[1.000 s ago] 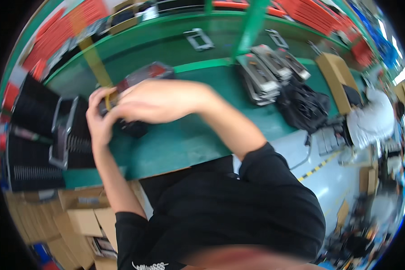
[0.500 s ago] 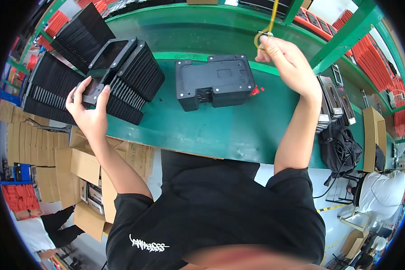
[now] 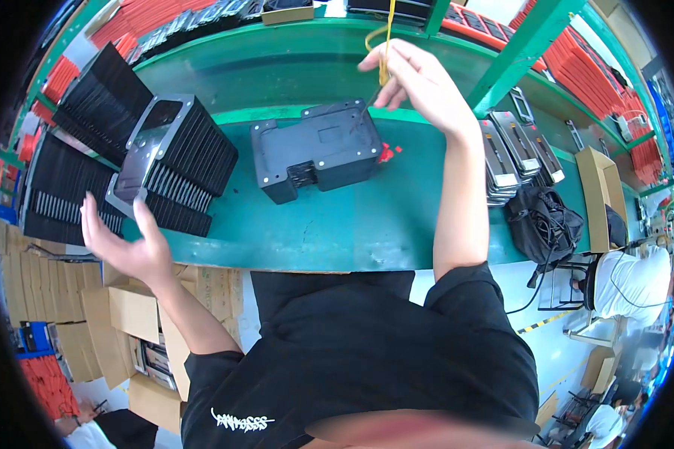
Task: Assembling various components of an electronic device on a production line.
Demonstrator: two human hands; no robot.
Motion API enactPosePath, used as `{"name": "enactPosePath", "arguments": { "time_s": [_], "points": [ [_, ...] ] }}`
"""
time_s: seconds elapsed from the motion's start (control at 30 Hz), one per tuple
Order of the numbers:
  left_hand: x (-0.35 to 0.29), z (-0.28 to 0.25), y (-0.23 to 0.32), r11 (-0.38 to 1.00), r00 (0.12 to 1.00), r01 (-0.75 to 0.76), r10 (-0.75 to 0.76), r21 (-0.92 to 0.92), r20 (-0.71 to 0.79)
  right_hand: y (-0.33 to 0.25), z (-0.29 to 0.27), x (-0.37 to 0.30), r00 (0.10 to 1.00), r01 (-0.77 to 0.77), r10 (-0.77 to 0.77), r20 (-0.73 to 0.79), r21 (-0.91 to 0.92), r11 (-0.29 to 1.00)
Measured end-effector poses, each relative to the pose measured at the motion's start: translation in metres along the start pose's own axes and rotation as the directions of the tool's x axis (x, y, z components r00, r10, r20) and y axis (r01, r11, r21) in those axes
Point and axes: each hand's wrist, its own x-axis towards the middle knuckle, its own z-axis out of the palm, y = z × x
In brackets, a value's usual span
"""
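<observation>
My left hand [image 3: 131, 247], fingers spread and slightly blurred, is beside the near corner of a stack of black frames [image 3: 191, 142]. The topmost frame [image 3: 136, 162] has a grey rim and shiny, dark window-like areas. My right hand [image 3: 419, 86] is raised over the back of the bench, its fingers apart around a hanging yellow cord [image 3: 383, 71]. A thin, blurred dark rod-like piece shows below the cord, too smeared to name. Beneath it sits a notched black block [image 3: 318, 146] with round silvery dots at its corners, apparently a stack of plates.
Other black stacks [image 3: 101, 105] stand at the far left. Small red bits [image 3: 387, 153] lie right of the block. Flat dark packs [image 3: 502, 150], a black bag [image 3: 544, 224] and a cardboard box [image 3: 600, 194] sit on the right. A green post [image 3: 513, 63] rises behind my right arm.
My left hand has come off the top frame toward me. The right fingers have loosened from the yellow cord, which now hangs nearer the black block. The whole view has shifted slightly.
</observation>
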Motion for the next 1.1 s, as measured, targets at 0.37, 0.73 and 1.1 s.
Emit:
{"name": "enactPosePath", "arguments": {
  "time_s": [0.37,0.73,1.1],
  "points": [
    [-0.055,0.125,0.065,0.684,0.817,0.332,0.135,-0.65,0.56,0.213,-0.008,0.093,0.901,-0.398,0.031,-0.433,-0.795,0.458],
    [-0.076,0.153,0.063,0.585,0.888,0.281,0.142,-0.761,0.437,0.233,0.003,0.121,0.94,-0.275,-0.096,-0.326,-0.896,0.347],
    [-0.073,0.149,0.056,0.431,0.832,0.445,0.126,-0.785,0.541,0.148,-0.035,0.09,0.862,-0.49,0.206,-0.464,-0.658,0.572]
  ]
}}
